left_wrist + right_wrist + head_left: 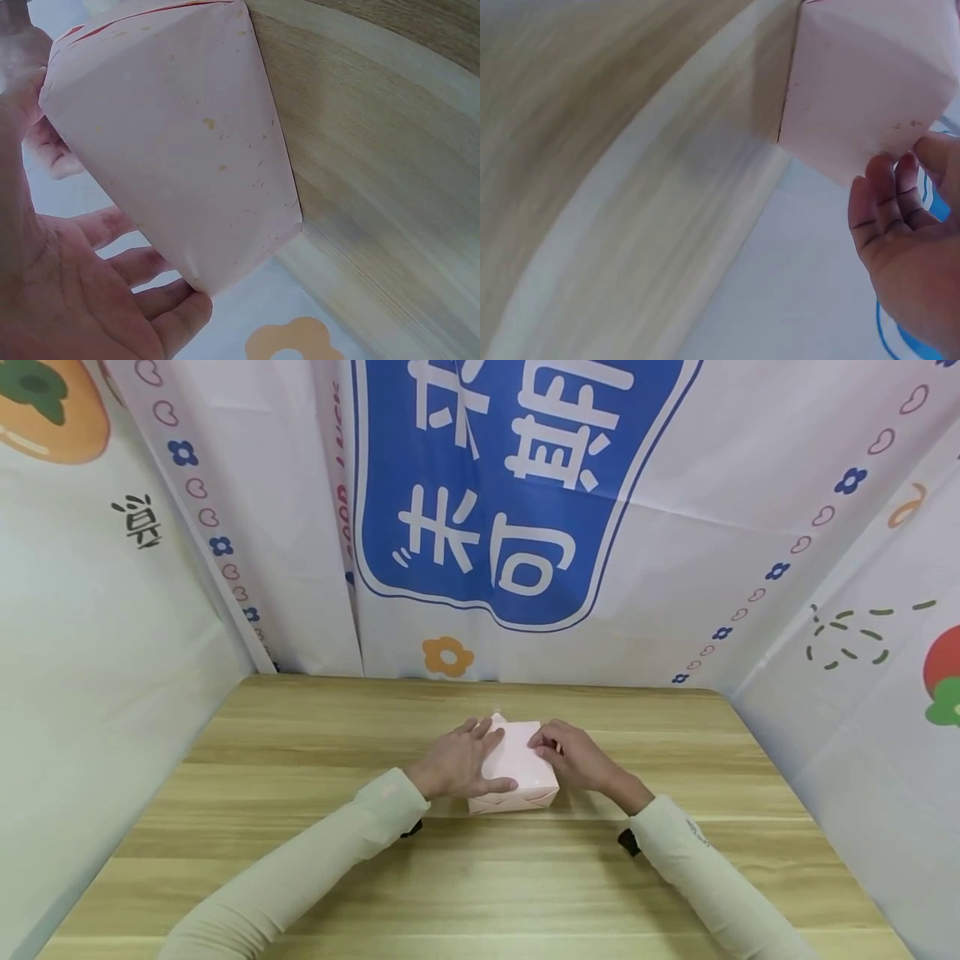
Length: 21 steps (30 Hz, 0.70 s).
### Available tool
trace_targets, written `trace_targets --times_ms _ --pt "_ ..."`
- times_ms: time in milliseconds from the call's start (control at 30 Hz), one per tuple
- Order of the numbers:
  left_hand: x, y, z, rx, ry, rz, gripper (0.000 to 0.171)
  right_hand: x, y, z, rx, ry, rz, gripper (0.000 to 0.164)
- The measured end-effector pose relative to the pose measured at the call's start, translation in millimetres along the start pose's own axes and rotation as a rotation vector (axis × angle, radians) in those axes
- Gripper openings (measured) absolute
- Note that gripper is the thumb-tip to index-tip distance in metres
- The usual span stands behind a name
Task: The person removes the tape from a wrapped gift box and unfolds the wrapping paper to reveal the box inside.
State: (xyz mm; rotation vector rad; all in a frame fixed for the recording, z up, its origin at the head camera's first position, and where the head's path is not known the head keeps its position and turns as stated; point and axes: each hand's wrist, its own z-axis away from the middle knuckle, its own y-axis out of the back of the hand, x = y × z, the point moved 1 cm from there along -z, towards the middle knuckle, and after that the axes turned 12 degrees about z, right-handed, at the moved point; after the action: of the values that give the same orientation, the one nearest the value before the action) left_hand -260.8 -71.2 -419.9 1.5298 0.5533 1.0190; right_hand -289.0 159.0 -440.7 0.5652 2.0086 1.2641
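Observation:
A small box wrapped in pale pink paper (519, 764) sits on the wooden table, with folded paper at its near end. Specks mark the paper's side (217, 142) in the left wrist view. My left hand (457, 760) rests on the box's top left, fingers spread and thumb along the near edge. At the right edge, my right hand (581, 756) has curled fingers, and its thumb and index finger pinch at the top rim. In the right wrist view, fingertips (881, 169) touch the paper's side; what lies under the thumb is hidden. A pale pointed piece (497, 718) sticks out behind the box.
The wooden table (300, 860) extends around the box on all sides. Behind it hangs a white printed cloth (637, 610) with a blue panel, and similar cloths close off the left and right. Dark straps (628, 842) show under the sleeves.

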Motion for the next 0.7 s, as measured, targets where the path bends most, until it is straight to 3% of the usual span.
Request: trace_targets --times_ms 367,600,700 --pt "0.2 -0.4 0.0 -0.002 0.001 -0.004 0.094 1.6 -6.5 -0.8 0.0 0.044 0.02 0.009" --pt "0.5 1.5 0.1 -0.003 0.001 -0.011 0.094 4.4 -5.5 0.2 -0.037 0.017 -0.084 0.005" --pt "0.9 1.6 0.3 -0.007 0.004 -0.019 0.094 5.6 -5.2 0.6 -0.025 -0.015 -0.131 0.013"
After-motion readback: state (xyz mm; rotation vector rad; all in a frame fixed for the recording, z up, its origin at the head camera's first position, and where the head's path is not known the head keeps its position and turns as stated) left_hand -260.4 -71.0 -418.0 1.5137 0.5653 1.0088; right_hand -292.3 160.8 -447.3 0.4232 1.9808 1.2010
